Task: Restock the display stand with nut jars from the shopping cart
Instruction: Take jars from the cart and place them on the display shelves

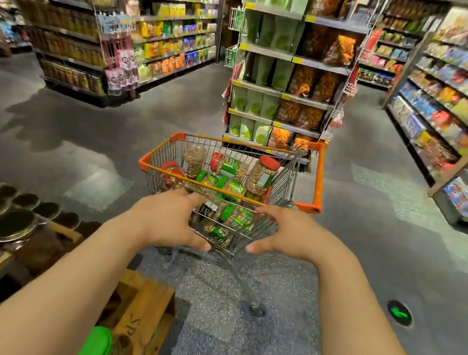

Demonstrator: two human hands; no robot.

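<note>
Supermarket aisles of blurred snack packets run off on every side over a dark grey floor point(71, 135), and a small wire shopping cart point(319, 175) with orange trim stands in the open space before an end shelf point(283, 95) of green and orange bags. Nut jars point(262, 174) with red lids and green labels lie heaped in its basket, some upright, most on their sides. Both bare arms reach towards the near end of the cart. The left hand point(164, 219) and the right hand point(293, 236) hover with fingers spread wide and curved, thumbs pointing inward, holding nothing; whether the fingertips touch the wire rim I cannot tell. Low on the left, a wooden display stand point(136, 306) carries dark-lidded jars point(11, 223).
</note>
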